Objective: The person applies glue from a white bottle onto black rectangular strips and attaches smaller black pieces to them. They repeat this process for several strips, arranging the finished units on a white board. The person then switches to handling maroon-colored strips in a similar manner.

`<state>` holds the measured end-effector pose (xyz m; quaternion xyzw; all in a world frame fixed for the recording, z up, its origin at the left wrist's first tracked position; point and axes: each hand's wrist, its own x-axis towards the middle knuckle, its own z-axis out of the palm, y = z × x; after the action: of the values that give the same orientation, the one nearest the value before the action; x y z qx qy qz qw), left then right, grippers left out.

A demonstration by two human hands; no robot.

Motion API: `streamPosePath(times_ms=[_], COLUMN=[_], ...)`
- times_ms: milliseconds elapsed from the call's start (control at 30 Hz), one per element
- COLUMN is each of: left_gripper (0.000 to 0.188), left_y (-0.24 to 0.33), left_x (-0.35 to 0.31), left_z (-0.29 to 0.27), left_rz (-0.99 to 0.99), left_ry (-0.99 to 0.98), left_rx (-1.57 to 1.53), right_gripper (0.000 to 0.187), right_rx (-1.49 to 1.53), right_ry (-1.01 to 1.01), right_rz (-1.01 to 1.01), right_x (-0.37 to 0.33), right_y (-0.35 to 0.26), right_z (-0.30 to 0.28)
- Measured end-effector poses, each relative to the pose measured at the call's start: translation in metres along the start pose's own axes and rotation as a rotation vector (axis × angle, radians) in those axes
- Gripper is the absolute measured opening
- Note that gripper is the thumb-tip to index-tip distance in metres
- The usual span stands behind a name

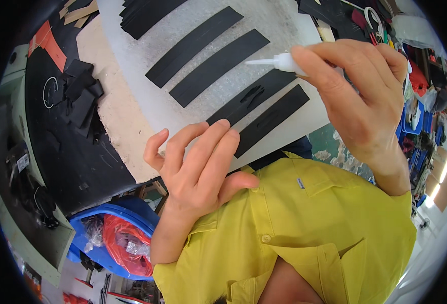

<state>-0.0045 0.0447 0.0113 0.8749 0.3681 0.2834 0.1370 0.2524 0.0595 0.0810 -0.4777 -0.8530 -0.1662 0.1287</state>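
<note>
My right hand (357, 88) grips a small white squeeze bottle (285, 63) with a thin nozzle, held sideways above the strips, its tip pointing left. Much of the bottle is hidden by my fingers. Several flat black strips (218, 68) lie slanted on a whitish board (304, 35). Glossy wet streaks show on one black strip (248, 99) below the nozzle, and a fainter mark is on the nearest strip (276, 119). My left hand (195, 167) is open with fingers spread, its fingertips at the lower left ends of these two strips.
Fanned black strips (147, 15) sit at the board's far left. A heap of black pieces (81, 93) and an orange-red piece (51, 45) lie on the black table (91, 167). Below it stands a blue tub (102, 253) with plastic bags. Tools and blue bins (416, 119) are at right.
</note>
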Motion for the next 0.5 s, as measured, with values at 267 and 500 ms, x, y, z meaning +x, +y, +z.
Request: streamPosePath(times_ms=[267,500], left_gripper=[0.06,0.064], left_y=[-0.021,-0.024], left_x=[0.022,0.017], left_z=[-0.001,0.008], left_rz=[-0.07,-0.121], left_ry=[0.009,0.034], left_rx=[0.166,0.192], right_gripper=[0.035,0.033], right_rx=[0.043,0.016], right_ry=[0.101,0.038], right_rz=[-0.088,-0.079], right_x=[0.02,0.023], right_y=[-0.014,-0.01], right_z=[0.028,0.026])
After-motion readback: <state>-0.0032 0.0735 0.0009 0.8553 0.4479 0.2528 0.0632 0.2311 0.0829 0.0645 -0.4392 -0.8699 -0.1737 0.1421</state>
